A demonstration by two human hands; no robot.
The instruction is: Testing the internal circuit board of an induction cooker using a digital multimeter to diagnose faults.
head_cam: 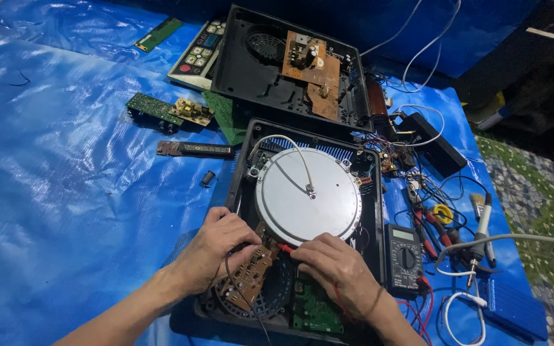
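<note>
An opened black appliance case (246, 163) lies in front of me with a round silver coil disc (309, 195) inside it. My left hand (216, 247) rests on a brown circuit board (248, 275) at the case's near left, fingers curled over its upper edge. My right hand (331, 263) lies beside it, fingertips pinching a red probe tip (285, 248) against the board's top. A green circuit board (315, 311) sits under my right wrist. A black lead runs down from my left hand.
A second open black case (232, 67) with a brown board lies farther back, with a keypad panel (197, 54) and loose green boards (155, 109) to its left. A multimeter (404, 259), pliers, a brush, a soldering iron (479, 240) and tangled wires lie to the right on the blue tarp (65, 179).
</note>
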